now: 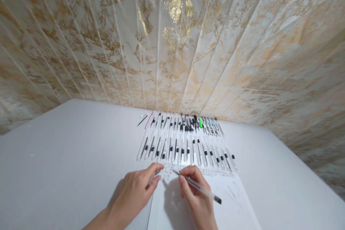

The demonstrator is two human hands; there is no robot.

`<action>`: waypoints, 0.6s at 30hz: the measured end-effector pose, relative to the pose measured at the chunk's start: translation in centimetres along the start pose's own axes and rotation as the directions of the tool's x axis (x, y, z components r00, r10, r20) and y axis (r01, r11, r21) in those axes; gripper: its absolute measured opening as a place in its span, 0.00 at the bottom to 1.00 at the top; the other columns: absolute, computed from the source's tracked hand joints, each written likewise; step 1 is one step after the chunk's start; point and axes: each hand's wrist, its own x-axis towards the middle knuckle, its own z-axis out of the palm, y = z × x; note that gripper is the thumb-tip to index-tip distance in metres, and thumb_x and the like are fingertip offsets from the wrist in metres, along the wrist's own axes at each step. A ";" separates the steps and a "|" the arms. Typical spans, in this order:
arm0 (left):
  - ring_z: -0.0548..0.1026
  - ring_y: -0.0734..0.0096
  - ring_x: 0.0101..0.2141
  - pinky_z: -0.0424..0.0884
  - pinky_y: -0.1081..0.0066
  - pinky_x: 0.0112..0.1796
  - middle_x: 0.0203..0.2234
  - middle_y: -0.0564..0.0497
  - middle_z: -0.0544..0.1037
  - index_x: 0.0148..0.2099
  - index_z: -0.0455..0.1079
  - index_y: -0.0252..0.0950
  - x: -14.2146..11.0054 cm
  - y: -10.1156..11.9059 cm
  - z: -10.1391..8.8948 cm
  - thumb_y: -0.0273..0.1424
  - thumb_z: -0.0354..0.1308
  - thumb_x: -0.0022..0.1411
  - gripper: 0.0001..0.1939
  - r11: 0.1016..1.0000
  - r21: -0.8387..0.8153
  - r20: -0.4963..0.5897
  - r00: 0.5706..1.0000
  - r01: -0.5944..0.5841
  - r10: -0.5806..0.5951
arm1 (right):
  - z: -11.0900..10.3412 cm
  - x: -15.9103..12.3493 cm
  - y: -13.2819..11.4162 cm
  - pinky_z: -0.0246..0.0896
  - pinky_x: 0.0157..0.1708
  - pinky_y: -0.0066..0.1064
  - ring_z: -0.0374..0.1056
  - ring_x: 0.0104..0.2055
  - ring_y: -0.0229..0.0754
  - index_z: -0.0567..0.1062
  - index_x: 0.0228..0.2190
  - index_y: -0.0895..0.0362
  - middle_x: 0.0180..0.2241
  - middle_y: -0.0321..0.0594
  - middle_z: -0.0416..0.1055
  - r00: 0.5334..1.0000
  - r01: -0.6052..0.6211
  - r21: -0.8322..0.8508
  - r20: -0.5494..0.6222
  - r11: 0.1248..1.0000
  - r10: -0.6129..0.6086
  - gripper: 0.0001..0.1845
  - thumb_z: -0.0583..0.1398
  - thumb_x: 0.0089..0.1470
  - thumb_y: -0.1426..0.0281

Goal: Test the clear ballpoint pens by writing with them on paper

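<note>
My right hand (195, 194) is closed round a clear pen (199, 187) with a black end, its tip down on a white sheet of paper (231, 201) that has small scribbles along its top edge. My left hand (137, 192) rests at the sheet's left edge, thumb and fingers pinched on a small clear piece that looks like a pen cap (158, 173). Just beyond both hands lie two rows of several clear pens with black parts (185, 149).
A white table (67, 158) carries everything. The farther pen row (185, 124) holds a green pen (200, 123) and a pink one (149, 119), with loose parts at its left. A wall of marbled gold-and-white panels (172, 43) rises right behind.
</note>
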 end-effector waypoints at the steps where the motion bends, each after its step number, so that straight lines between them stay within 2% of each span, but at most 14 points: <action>1: 0.82 0.64 0.35 0.72 0.70 0.35 0.35 0.57 0.84 0.52 0.68 0.48 0.0 0.1 0.0 0.34 0.47 0.68 0.13 1.000 -0.012 -0.011 1.000 0.000 0.000 | 0.1 -0.2 -0.5 0.55 0.23 0.27 0.60 0.22 0.36 0.73 0.31 0.55 0.24 0.32 0.66 1.000 0.020 0.020 0.005 1.000 -0.020 0.08 0.60 0.56 0.63; 5: 0.82 0.66 0.35 0.72 0.72 0.36 0.33 0.56 0.83 0.52 0.66 0.47 -0.1 0.1 0.2 0.33 0.47 0.68 0.13 0.995 -0.093 -0.072 0.997 -0.025 0.019 | 0.7 -0.9 -2.4 0.58 0.24 0.27 0.63 0.23 0.37 0.75 0.30 0.54 0.26 0.35 0.69 0.983 0.171 0.004 0.069 0.985 -0.170 0.07 0.58 0.55 0.66; 7: 0.82 0.65 0.38 0.72 0.72 0.37 0.33 0.55 0.83 0.51 0.66 0.46 -0.2 0.3 0.3 0.33 0.47 0.67 0.13 0.990 -0.133 -0.095 0.995 -0.051 0.039 | 1.0 -1.2 -3.0 0.58 0.24 0.27 0.64 0.23 0.37 0.74 0.28 0.54 0.23 0.34 0.68 0.970 0.232 -0.052 0.093 0.971 -0.227 0.05 0.58 0.54 0.69; 9: 0.82 0.65 0.37 0.72 0.73 0.35 0.30 0.54 0.82 0.50 0.66 0.45 -0.3 0.7 0.2 0.32 0.46 0.67 0.12 0.987 -0.143 -0.096 0.994 -0.071 0.057 | 1.4 -1.5 -3.1 0.57 0.22 0.26 0.63 0.21 0.36 0.71 0.27 0.54 0.21 0.32 0.67 0.958 0.273 -0.107 0.117 0.956 -0.260 0.04 0.58 0.53 0.71; 13: 0.77 0.68 0.24 0.68 0.74 0.29 0.21 0.58 0.77 0.48 0.65 0.44 -0.9 1.7 -0.2 0.30 0.47 0.63 0.12 0.973 -0.196 -0.043 0.992 -0.121 0.115 | 1.9 -1.9 -2.2 0.59 0.22 0.25 0.66 0.21 0.36 0.73 0.29 0.53 0.24 0.36 0.72 0.926 0.371 -0.194 0.148 0.908 -0.347 0.04 0.57 0.55 0.71; 16: 0.75 0.69 0.23 0.68 0.75 0.29 0.21 0.59 0.77 0.46 0.64 0.43 -1.5 2.2 -0.2 0.31 0.52 0.60 0.10 0.918 -0.371 0.010 0.988 -0.140 0.154 | 2.0 -2.0 -1.6 0.63 0.24 0.26 0.69 0.23 0.39 0.74 0.31 0.53 0.25 0.38 0.75 0.898 0.436 -0.241 0.177 0.867 -0.402 0.05 0.58 0.56 0.69; 18: 0.75 0.70 0.24 0.69 0.76 0.28 0.21 0.58 0.78 0.44 0.64 0.42 -1.8 2.6 0.0 0.34 0.54 0.60 0.08 0.864 -0.493 0.048 0.988 -0.102 0.144 | 1.9 -2.0 -1.6 0.65 0.25 0.27 0.69 0.23 0.39 0.75 0.31 0.52 0.26 0.38 0.75 0.883 0.464 -0.253 0.209 0.849 -0.420 0.05 0.59 0.57 0.67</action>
